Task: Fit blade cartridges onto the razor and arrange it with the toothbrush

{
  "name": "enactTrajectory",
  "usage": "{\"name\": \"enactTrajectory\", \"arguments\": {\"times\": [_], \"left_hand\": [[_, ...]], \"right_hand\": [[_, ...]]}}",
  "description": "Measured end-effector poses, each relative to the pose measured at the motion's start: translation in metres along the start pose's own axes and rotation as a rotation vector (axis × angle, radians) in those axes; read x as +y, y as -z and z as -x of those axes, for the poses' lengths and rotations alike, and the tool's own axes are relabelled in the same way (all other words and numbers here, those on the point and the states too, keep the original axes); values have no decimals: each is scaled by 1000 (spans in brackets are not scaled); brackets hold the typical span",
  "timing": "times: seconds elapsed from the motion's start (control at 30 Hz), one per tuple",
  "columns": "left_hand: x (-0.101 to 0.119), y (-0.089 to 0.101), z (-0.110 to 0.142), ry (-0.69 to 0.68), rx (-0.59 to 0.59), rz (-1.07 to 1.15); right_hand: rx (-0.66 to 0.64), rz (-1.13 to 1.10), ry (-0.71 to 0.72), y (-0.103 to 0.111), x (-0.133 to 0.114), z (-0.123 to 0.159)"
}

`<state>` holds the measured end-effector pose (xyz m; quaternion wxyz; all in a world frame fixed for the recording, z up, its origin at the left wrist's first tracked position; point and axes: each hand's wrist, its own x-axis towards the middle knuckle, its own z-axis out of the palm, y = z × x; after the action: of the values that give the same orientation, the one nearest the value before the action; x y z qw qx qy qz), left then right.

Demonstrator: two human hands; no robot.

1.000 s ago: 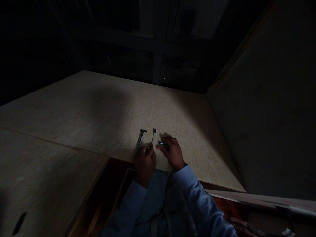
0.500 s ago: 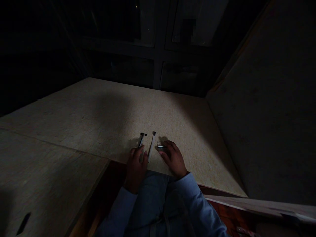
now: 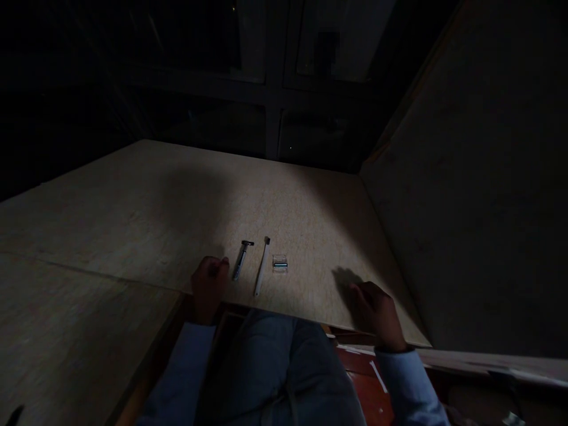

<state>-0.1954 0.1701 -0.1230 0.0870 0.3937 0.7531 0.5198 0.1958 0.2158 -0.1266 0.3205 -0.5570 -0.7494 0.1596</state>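
Note:
A razor (image 3: 241, 260), a white toothbrush (image 3: 262, 269) with a dark head, and a small clear case (image 3: 280, 264) with a teal-and-dark strip inside, likely a razor blade cartridge, lie side by side on the pale tabletop (image 3: 306, 225). Just left of the razor, apart from it, is my left hand (image 3: 208, 287), fingers curled in and nothing seen in them. My right hand (image 3: 377, 310) is well to the right of the case, near the table's front edge. Its fingers are loosely curled, and no object shows in them.
A dark window frame (image 3: 273, 130) stands behind the table, and a grey wall (image 3: 465, 207) borders it on the right. Below the front edge are my legs (image 3: 275, 361) and a reddish-brown surface (image 3: 368, 384). The room is dim.
My left hand has let go of the toothbrush, passed over the razor handle and moved left. My right hand has left the clear case and moved right. All three items lie untouched.

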Motion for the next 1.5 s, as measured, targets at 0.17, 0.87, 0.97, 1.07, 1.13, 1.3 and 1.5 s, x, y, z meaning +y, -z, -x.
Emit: {"name": "enactTrajectory", "arguments": {"times": [0.17, 0.87, 0.97, 1.07, 1.13, 1.3, 1.5], "left_hand": [[18, -8, 10, -375, 22, -119], [45, -70, 0, -595, -723, -351], [39, -62, -1, -603, -601, -259], [26, -50, -8, -570, -377, -174], [12, -42, -14, -509, -228, -147], [-23, -30, -20, -287, -103, -86], [-31, -26, -12, -145, -118, -19]], "right_hand": [[187, 134, 104, -17, 7, 23], [288, 288, 131, -24, 1, 25], [291, 297, 136, -24, 1, 25], [312, 298, 163, -24, 1, 25], [327, 301, 180, -24, 1, 25], [335, 310, 190, -25, 4, 26], [345, 300, 209, -24, 3, 26]]}}
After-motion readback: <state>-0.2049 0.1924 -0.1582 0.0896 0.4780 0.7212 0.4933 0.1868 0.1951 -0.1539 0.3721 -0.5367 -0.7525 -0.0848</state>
